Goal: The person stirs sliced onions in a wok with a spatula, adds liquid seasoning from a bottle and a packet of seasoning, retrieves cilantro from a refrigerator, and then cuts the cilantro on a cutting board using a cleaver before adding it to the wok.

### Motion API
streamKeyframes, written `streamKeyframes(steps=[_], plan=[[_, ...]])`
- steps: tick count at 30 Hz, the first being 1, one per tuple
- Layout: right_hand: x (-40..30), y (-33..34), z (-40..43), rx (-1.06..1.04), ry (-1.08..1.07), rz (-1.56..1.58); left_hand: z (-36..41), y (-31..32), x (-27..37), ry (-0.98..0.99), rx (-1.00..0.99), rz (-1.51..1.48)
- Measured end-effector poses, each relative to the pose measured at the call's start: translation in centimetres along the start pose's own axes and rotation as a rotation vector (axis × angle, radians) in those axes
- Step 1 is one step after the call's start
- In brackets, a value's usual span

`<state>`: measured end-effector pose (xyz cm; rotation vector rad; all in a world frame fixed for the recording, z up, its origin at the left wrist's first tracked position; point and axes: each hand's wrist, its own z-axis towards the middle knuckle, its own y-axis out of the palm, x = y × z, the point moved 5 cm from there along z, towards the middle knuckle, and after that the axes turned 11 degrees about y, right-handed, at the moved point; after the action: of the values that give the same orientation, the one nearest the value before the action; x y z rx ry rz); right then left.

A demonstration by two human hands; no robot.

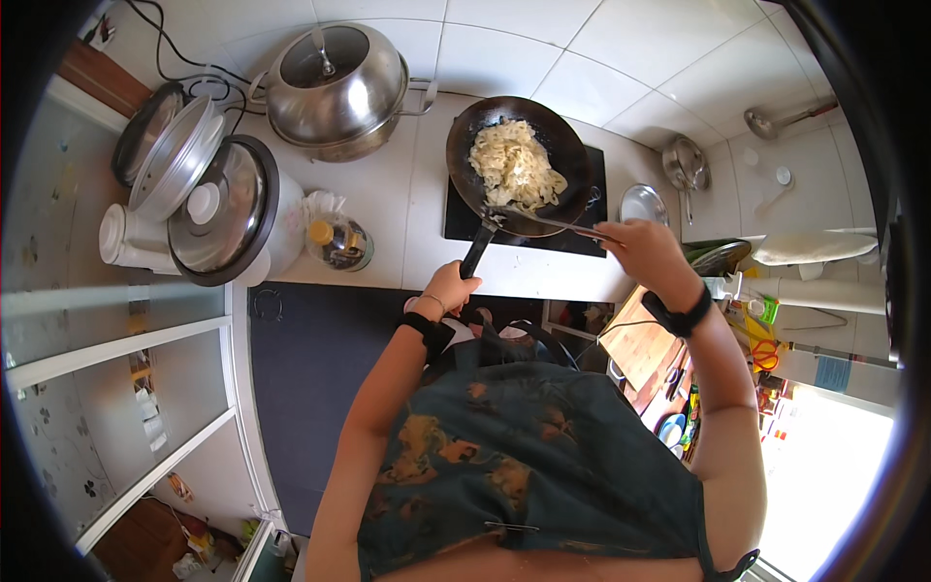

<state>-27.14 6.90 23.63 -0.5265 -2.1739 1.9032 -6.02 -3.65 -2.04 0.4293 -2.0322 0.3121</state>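
A dark wok (572,178) stands on a black induction cooktop (534,244), its handle towards me. My left hand (445,288) grips the end of the black wok handle (477,247). Inside the wok lies a heap of pale, thin-cut food (513,164), gathered towards the left of the pan. My right hand (644,254) holds a metal spatula (556,220) by its handle. The spatula's head reaches the wok's near rim, close to where the handle joins, and is partly hard to make out. Each wrist wears a black band.
To the left stand a lidded steel pot (338,94), a bottle with a yellow cap (340,242) and a lidded cooker (225,211). A small metal bowl (644,204) sits right of the cooktop. A ladle (785,120) hangs on the tiled wall. A wooden cutting board (640,338) lies at the right.
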Motion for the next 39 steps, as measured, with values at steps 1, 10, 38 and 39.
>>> streamKeyframes(steps=[1,10,38,39], plan=[[-0.4,1.1,1.0,0.002,0.006,-0.002,0.1,0.0,0.0,0.014,-0.003,-0.005],[3.3,1.1,1.2,0.249,0.361,0.202,-0.3,-0.2,0.3,0.005,-0.01,-0.014],[9.8,-2.1,0.2,0.004,0.117,0.02,-0.7,-0.3,1.0,-0.024,-0.008,-0.043],[10.0,-2.3,-0.9,-0.01,0.145,0.033,-0.6,-0.3,0.8,-0.03,-0.021,-0.065]])
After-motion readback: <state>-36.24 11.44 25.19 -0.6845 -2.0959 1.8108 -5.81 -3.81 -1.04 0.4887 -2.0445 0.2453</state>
